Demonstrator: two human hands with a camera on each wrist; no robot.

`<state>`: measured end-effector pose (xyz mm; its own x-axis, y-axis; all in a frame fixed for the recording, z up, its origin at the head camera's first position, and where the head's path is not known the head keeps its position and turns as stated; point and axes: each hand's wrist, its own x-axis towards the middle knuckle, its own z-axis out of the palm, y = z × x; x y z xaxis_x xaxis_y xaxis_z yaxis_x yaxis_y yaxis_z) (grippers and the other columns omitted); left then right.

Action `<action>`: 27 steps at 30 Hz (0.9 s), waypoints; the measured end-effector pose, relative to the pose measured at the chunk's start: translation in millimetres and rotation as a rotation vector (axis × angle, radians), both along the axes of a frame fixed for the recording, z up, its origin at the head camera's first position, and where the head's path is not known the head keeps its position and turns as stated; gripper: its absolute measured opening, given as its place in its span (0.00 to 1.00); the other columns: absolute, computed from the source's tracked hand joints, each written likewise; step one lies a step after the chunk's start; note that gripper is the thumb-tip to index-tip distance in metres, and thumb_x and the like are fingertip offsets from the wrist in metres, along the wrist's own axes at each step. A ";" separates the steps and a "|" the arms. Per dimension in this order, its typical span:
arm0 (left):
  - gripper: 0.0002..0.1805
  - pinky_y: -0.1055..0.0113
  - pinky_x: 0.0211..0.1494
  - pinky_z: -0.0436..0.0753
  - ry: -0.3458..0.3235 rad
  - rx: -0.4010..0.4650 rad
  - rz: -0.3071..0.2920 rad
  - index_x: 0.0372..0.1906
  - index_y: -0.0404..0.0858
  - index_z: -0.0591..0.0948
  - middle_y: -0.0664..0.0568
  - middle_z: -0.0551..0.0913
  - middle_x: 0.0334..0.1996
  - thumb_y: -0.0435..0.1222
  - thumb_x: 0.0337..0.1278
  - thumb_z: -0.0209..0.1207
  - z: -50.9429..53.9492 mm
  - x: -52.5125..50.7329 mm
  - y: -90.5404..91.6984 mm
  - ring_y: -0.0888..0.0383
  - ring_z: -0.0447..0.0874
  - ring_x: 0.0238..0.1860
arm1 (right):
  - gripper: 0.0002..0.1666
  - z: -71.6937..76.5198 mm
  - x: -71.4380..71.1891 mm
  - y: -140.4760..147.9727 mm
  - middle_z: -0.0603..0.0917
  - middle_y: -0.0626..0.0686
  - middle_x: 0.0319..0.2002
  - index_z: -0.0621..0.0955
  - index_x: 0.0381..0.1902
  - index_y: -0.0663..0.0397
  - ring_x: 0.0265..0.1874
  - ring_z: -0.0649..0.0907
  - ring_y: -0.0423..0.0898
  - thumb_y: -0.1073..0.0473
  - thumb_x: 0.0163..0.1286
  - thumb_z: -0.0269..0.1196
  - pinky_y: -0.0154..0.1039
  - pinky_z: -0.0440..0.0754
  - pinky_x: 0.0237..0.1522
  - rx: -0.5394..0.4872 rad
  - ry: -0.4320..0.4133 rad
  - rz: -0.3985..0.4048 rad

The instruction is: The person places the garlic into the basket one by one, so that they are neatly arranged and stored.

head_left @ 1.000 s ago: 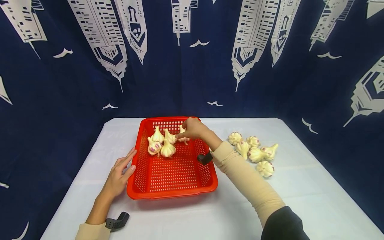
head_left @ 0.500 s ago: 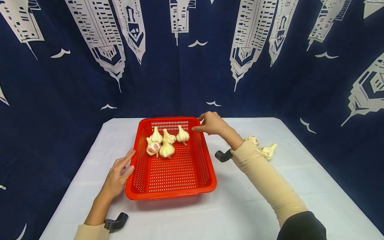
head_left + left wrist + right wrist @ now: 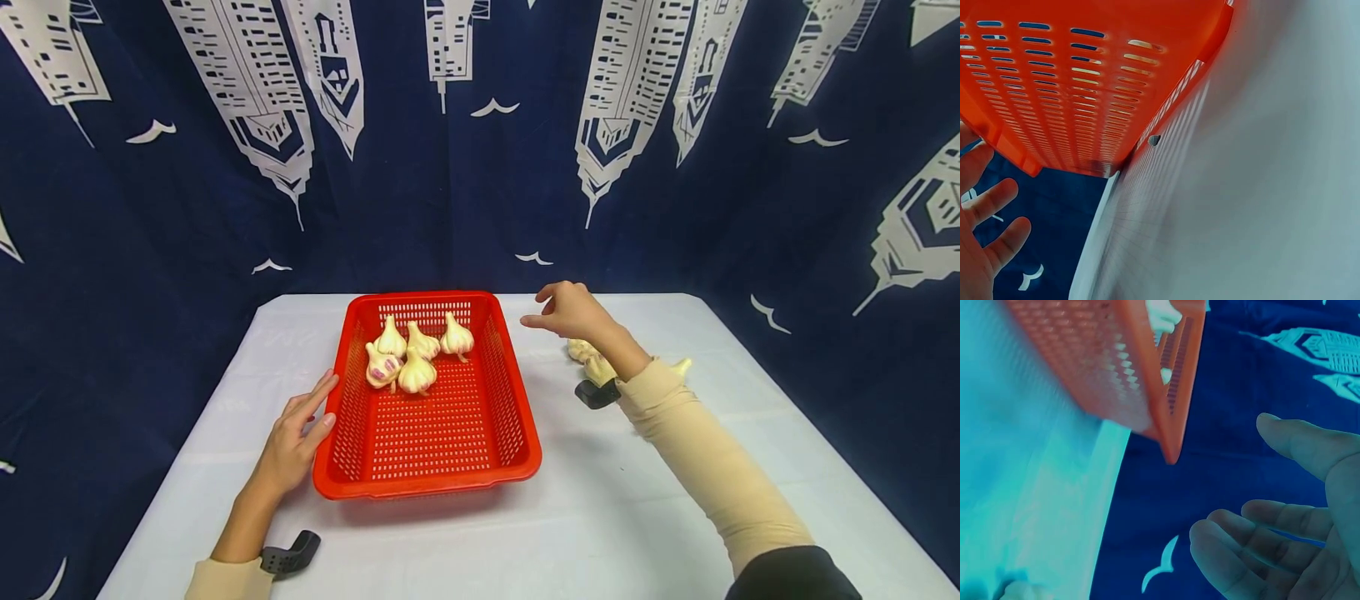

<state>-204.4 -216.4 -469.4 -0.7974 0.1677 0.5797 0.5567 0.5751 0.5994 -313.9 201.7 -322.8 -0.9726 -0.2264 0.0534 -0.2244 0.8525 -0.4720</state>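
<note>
We should brace red perforated plastic basket (image 3: 420, 489) with left hand (image 3: 288, 443), fingers spread; right hand (image 3: 576, 313), fingers apart, should pinch singly creamy round garlic bulbs (image 3: 599, 369) outside it.

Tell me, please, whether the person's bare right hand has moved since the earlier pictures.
Yes, the bare right hand moved rightward, away from the red rectangular perforated plastic basket.

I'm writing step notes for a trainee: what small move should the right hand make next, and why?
I'd probably move the right hand to one of the loose garlic bulbs and pinch it. The hand is empty, those bulbs lie on the table outside the red plastic basket, and the basket holds five other bulbs with room in front of them.
</note>
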 end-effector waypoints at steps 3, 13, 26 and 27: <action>0.29 0.72 0.49 0.68 -0.001 -0.002 0.002 0.70 0.36 0.71 0.43 0.69 0.70 0.32 0.63 0.55 0.0 0.2 0.1 0.52 0.70 0.54 | 0.33 -3.6 -0.3 11.1 0.87 0.60 0.37 0.80 0.54 0.68 0.30 0.84 0.51 0.47 0.61 0.71 0.43 0.83 0.34 0.008 0.013 -0.013; 0.29 0.73 0.49 0.68 0.001 0.003 0.000 0.70 0.36 0.71 0.43 0.69 0.70 0.31 0.63 0.55 -1.6 -0.1 -0.5 0.53 0.70 0.54 | 0.34 -22.1 -3.6 46.8 0.86 0.63 0.38 0.80 0.52 0.71 0.35 0.83 0.54 0.47 0.61 0.71 0.45 0.82 0.37 0.030 0.016 -0.069; 0.29 0.72 0.48 0.68 0.002 0.006 0.000 0.70 0.37 0.71 0.43 0.68 0.70 0.31 0.63 0.55 -2.1 -1.4 -0.8 0.55 0.70 0.54 | 0.35 -47.3 -0.4 80.3 0.86 0.62 0.36 0.75 0.55 0.74 0.29 0.84 0.50 0.49 0.63 0.69 0.48 0.80 0.40 0.098 -0.086 -0.146; 0.29 0.72 0.48 0.68 0.003 0.006 0.000 0.70 0.37 0.71 0.43 0.68 0.70 0.31 0.63 0.55 -2.1 -1.4 -0.8 0.55 0.70 0.54 | 0.35 -50.0 -0.4 82.6 0.85 0.63 0.36 0.75 0.55 0.74 0.30 0.84 0.50 0.49 0.63 0.69 0.48 0.80 0.40 0.107 -0.087 -0.149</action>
